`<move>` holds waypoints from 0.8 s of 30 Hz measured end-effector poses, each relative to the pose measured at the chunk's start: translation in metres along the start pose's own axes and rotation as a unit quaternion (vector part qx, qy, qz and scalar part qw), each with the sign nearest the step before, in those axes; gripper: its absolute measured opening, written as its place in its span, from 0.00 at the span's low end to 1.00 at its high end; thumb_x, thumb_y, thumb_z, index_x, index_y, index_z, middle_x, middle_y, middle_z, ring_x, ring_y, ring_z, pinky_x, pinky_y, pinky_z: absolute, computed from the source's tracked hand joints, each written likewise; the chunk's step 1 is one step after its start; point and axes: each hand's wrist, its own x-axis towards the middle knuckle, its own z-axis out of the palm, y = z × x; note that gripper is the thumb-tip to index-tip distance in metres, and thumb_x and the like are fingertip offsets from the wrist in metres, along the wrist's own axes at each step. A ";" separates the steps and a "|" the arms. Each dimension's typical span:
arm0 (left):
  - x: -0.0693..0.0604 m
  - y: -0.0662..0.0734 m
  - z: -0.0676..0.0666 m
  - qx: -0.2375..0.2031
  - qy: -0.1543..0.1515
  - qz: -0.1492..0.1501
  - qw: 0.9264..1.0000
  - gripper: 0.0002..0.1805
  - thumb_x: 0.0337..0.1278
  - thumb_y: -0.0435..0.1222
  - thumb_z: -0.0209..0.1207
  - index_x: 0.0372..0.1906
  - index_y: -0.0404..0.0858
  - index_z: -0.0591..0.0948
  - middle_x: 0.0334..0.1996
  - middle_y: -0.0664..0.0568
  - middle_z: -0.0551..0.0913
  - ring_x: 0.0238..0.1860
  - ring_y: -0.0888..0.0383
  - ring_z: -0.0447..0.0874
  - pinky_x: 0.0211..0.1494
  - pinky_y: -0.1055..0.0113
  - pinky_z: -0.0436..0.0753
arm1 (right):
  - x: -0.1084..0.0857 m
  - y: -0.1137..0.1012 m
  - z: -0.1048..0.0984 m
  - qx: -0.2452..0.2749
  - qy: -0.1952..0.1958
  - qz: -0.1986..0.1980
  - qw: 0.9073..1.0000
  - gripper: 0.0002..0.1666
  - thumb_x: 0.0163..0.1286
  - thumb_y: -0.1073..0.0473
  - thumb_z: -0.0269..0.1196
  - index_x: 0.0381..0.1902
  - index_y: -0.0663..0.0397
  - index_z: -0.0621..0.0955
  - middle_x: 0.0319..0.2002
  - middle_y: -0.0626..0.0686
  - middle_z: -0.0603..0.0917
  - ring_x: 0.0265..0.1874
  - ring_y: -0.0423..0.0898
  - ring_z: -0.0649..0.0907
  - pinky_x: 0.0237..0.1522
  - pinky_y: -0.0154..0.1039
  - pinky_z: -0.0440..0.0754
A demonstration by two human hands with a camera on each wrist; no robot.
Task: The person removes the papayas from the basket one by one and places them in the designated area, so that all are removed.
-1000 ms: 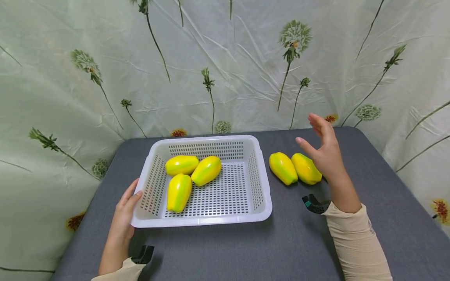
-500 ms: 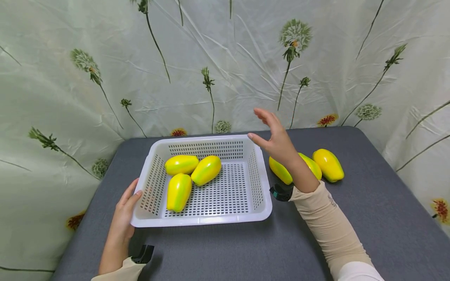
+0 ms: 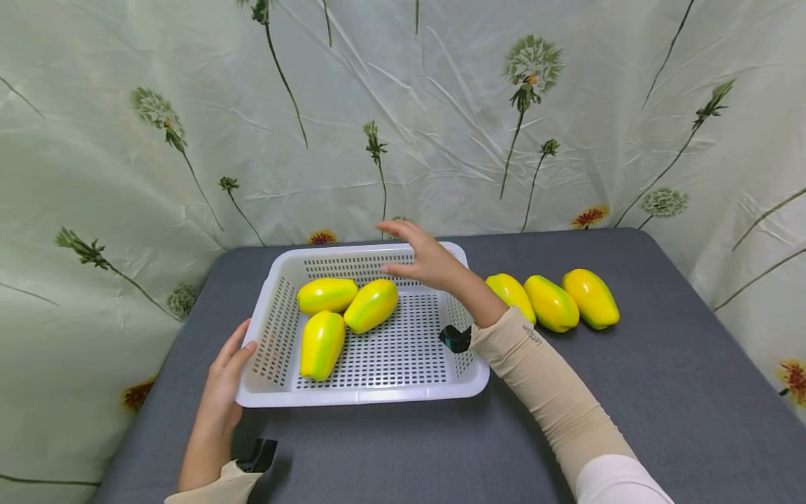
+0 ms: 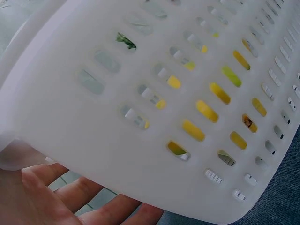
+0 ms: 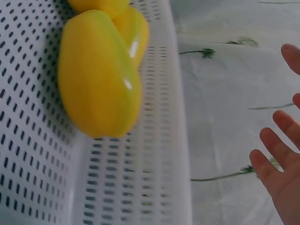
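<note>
A white perforated basket (image 3: 365,395) holds three yellow-green papaya-like fruits (image 3: 322,346), two touching behind and one nearer. My left hand (image 3: 222,388) grips its left rim, thumb on top; in the left wrist view the fingers (image 4: 112,211) lie beneath the basket wall (image 4: 93,140). Above the basket's back right part my right hand (image 3: 428,260) hovers, fingers extended and thumb apart, holding nothing. In the right wrist view that hand (image 5: 286,173) is beyond the rim, away from the fruits (image 5: 98,75).
Right of the basket, three more yellow fruits (image 3: 590,299) lie in a row on the grey table (image 3: 667,378), the leftmost partly hidden by the right forearm. A floral cloth (image 3: 441,140) hangs behind the table's back edge.
My right hand has moved left from above the fruits on the table to over the basket, staying empty. The left hand and the basket have hardly moved.
</note>
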 end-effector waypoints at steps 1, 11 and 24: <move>0.000 0.000 0.000 0.002 0.001 0.000 1.000 0.29 0.64 0.47 0.46 0.69 0.50 0.55 0.53 0.52 0.65 0.38 0.66 0.77 0.30 0.60 0.80 | 0.002 0.001 0.003 0.005 -0.012 0.008 1.000 0.39 0.58 0.54 0.64 0.65 0.49 0.62 0.62 0.49 0.61 0.59 0.48 0.63 0.56 0.46 0.63; 0.001 0.001 0.001 0.000 -0.006 0.002 1.000 0.30 0.65 0.46 0.45 0.69 0.48 0.53 0.51 0.56 0.66 0.39 0.65 0.77 0.30 0.60 0.80 | 0.017 0.016 0.030 0.010 -0.124 0.067 0.990 0.40 0.57 0.53 0.65 0.65 0.49 0.62 0.63 0.49 0.62 0.61 0.53 0.62 0.58 0.51 0.61; 0.001 -0.001 0.000 0.001 0.001 0.003 1.000 0.29 0.64 0.47 0.46 0.69 0.49 0.55 0.50 0.57 0.67 0.39 0.66 0.77 0.30 0.62 0.79 | 0.020 0.033 0.047 -0.037 -0.228 0.130 0.964 0.37 0.57 0.56 0.66 0.63 0.47 0.66 0.62 0.47 0.64 0.60 0.44 0.63 0.59 0.41 0.59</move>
